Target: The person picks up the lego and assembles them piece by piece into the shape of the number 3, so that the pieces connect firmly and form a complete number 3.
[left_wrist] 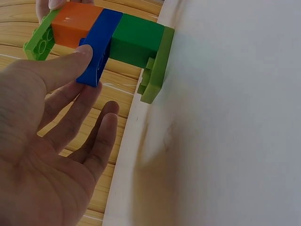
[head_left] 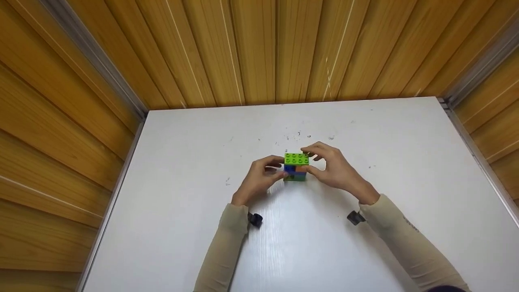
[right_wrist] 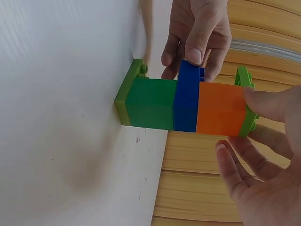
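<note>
A small tower of toy building bricks stands upright on the white table. Its lowest piece is a flat olive-green brick (right_wrist: 124,100), under a dark green brick (right_wrist: 151,104). Above these come a long blue brick (right_wrist: 187,101), an orange brick (right_wrist: 220,109) and a studded lime-green brick (head_left: 296,158) on top. My left hand (head_left: 259,176) pinches the overhanging left end of the blue brick, its thumb on the near side and fingertips beneath. At the top right, my right hand (head_left: 334,167) pinches the lime-green brick between thumb and fingers.
The white tabletop (head_left: 186,154) carries several small dark marks. Yellow wood-look panels (head_left: 259,52) rise behind it and at both sides, with metal edging at the corners. A small black wrist device (head_left: 255,220) sits at my left cuff, another (head_left: 355,217) at my right.
</note>
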{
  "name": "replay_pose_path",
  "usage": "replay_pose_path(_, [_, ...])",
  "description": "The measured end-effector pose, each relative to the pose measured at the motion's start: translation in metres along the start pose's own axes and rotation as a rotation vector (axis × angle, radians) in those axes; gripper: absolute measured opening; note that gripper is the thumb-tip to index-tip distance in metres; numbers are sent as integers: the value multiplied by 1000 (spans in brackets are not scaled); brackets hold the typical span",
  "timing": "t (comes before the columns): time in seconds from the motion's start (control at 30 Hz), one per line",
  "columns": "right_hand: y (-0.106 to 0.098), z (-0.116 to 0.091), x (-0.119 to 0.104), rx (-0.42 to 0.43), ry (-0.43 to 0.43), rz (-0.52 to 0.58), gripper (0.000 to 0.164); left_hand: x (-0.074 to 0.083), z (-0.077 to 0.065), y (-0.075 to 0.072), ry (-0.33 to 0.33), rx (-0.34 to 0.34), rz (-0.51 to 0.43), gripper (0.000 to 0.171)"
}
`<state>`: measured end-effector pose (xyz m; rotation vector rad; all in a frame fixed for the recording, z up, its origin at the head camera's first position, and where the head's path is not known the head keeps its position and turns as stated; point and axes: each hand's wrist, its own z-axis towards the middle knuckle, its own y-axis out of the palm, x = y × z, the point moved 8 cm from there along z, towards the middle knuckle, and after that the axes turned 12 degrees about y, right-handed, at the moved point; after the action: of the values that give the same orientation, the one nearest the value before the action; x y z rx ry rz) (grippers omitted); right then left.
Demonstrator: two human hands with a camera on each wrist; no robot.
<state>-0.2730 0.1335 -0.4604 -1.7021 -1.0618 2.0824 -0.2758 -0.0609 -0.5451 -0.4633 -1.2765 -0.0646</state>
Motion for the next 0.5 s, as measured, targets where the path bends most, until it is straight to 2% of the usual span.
replay_pose_path(0.27, [9,-4,21,12,53,37,50,0,-2,-1,-7,0,3,38])
replay_pose_path(0.5, [21,-7,39,13,85,87,42,0,0,-1,7,-6,-13,38])
